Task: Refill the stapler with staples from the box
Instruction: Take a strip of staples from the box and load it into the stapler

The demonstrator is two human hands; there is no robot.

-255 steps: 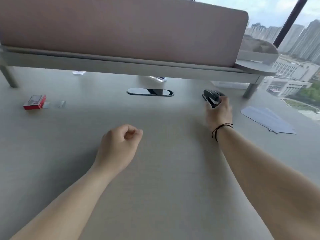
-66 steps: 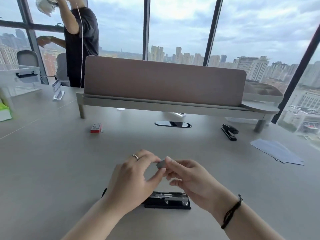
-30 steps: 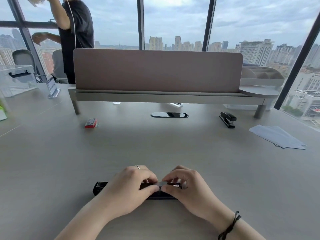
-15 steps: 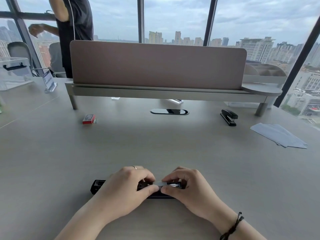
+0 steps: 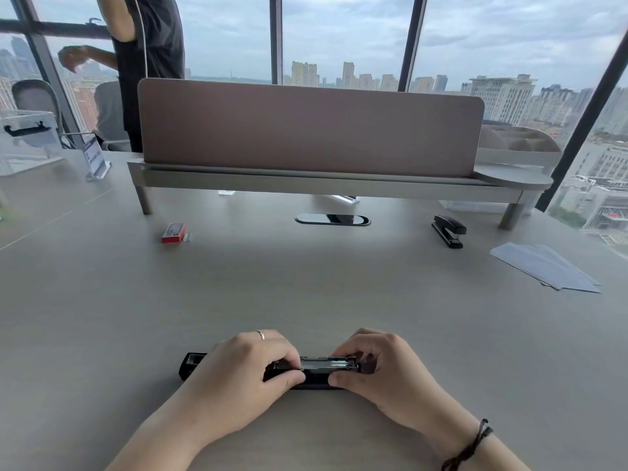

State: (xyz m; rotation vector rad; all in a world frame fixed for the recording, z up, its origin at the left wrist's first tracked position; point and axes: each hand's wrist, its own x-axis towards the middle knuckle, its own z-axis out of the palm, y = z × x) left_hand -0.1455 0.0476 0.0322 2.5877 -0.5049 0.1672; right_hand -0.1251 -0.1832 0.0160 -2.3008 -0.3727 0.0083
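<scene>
Stapler point(image 5: 319, 368): lies flat and opened out on the table point(image 5: 306, 283), at the near edge, directly in front of the person. Long axis runs left–right across the view, parallel to the table's near edge. The bare metal magazine channel faces up, between the two hands. One black end sticks out to the left of the left hand; the other end is under the right hand. Which end is the nose I cannot tell.

Left hand point(image 5: 244, 372): curled over the left half of the stapler, thumb on the near side, fingers on the far side, clamping the body to the table. Right hand point(image 5: 377, 365): fingertips bunched at the right end of the channel, thumb on the near side; it looks pinched on the stapler itself. Whether a staple strip lies under those fingertips is hidden.

Step in hand, by my judgement: seating staples in the channel. To do it well: keep the left hand as the anchor so the body does not skate; lay the strip legs-down and square to the rails; slide it along the channel, not down into it; press lightly, since a strip snaps where it is bent. Check that it lies flush before closing the top.

Outward from the stapler: staple box point(image 5: 174, 232), red, far back and to the left; second stapler point(image 5: 448, 231), closed, far back and to the right; paper sheets point(image 5: 543, 265) further right of that.
</scene>
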